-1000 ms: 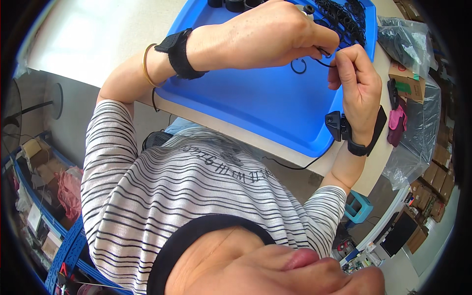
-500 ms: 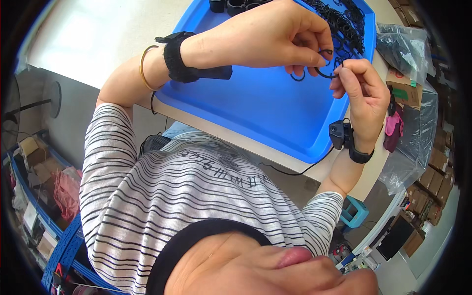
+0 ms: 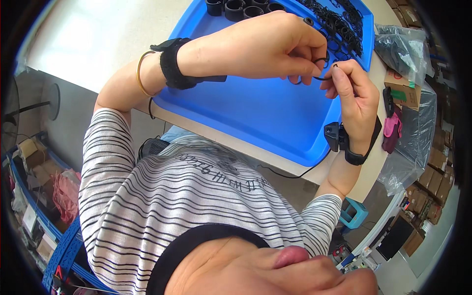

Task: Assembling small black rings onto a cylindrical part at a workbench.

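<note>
Over the right half of the blue tray (image 3: 241, 108), my two hands meet on a thin black circlip (image 3: 321, 78), an open ring with small eyed ends. My left hand (image 3: 295, 51) is closed, pinching one side between thumb and fingers. My right hand (image 3: 355, 91) pinches the other end between thumb and forefinger, the tip poking above the thumb. Another dark arc shows under my left fingers; whether it is held, I cannot tell. Many loose black circlips (image 3: 339, 24) lie heaped in the tray's far right part. Several short black cylinders (image 3: 234, 10) stand at its far side.
The tray rests on a pale table (image 3: 93, 39). Clear plastic bags (image 3: 400, 46), a cardboard box (image 3: 402, 91) and a pink and maroon cloth (image 3: 392, 130) lie right of it. A black cable (image 3: 285, 173) runs along the near table edge.
Both hands have shifted slightly left, still pinching the circlip. My left hand has come a little nearer, uncovering more of the black cylinders. The tray sits slightly differently in view.
</note>
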### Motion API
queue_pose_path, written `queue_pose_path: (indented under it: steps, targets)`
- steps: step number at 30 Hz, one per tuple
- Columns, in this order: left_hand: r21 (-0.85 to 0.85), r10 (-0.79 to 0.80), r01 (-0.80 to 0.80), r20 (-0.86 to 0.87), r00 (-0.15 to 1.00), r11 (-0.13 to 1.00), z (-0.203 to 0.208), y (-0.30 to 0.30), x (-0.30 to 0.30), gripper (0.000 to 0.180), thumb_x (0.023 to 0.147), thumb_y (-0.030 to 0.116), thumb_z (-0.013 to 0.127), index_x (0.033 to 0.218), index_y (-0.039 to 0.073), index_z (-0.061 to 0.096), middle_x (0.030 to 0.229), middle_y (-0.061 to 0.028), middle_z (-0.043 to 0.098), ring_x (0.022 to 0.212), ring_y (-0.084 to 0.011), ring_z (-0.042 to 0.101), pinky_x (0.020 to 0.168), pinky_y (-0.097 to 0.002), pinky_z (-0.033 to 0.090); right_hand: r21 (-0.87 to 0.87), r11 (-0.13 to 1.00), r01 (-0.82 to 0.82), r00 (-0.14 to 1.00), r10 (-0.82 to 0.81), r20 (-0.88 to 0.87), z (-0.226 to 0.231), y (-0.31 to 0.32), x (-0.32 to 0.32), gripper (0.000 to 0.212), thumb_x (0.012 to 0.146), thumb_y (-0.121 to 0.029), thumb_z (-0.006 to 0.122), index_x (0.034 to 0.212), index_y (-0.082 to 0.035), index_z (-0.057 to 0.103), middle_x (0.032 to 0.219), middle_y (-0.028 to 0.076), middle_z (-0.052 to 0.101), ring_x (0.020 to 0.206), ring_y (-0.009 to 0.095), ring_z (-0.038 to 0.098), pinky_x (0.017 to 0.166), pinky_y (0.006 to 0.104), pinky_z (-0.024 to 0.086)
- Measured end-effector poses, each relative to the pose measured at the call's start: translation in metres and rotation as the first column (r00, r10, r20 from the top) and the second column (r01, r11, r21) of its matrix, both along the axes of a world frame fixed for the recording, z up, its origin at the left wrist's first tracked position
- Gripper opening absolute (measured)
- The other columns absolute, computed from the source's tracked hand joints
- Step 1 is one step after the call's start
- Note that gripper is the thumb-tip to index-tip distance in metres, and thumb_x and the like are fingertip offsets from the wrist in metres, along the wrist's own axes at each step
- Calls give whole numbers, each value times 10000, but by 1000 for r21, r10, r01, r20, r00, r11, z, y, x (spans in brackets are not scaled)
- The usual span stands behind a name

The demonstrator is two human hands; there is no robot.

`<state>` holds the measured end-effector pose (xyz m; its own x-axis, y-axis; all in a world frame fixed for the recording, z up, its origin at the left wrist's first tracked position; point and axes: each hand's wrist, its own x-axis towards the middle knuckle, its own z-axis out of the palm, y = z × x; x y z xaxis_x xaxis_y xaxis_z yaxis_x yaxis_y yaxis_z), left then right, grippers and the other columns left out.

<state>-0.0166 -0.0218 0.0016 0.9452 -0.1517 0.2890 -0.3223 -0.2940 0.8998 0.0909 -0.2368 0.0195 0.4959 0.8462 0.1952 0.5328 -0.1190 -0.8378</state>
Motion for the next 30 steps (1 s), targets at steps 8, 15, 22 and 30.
queue_pose_path:
  steps: [8, 15, 22, 30]
  targets:
    - [252, -9, -46, 212, 977, 967, 7, -3, 0, 148, 933, 74, 737, 1054, 16, 673, 835, -81, 714, 792, -195, 720, 737, -309, 597, 19, 1000, 24, 999, -25, 34, 7, -4, -5, 271, 1061, -222, 602, 887, -17, 636, 712, 13, 621, 644, 74, 577, 595, 232, 470]
    - [431, -29, -144, 370, 929, 891, 1, 0, -5, 170, 870, 40, 756, 1019, 11, 678, 843, -128, 704, 789, -301, 705, 710, -378, 584, 22, 1000, 8, 999, -7, -34, 3, 2, -4, 291, 1065, -253, 595, 876, -34, 621, 674, 3, 602, 620, 69, 565, 577, 232, 464]
    - [448, -83, -189, 521, 850, 874, -3, 0, -3, 245, 787, -4, 741, 1023, -2, 676, 866, -119, 700, 791, -316, 697, 696, -393, 580, 15, 1000, 19, 999, -18, -49, 1, 4, -3, 295, 1068, -255, 587, 871, -36, 610, 664, -1, 597, 599, 66, 557, 560, 227, 454]
    - [473, -104, -185, 521, 847, 861, -5, 0, -4, 262, 772, -5, 715, 1031, -7, 674, 862, -116, 699, 795, -300, 701, 699, -382, 587, 28, 1000, -11, 998, 13, -62, -1, 5, -2, 298, 1073, -242, 575, 861, -33, 592, 647, 1, 579, 582, 67, 534, 543, 234, 430]
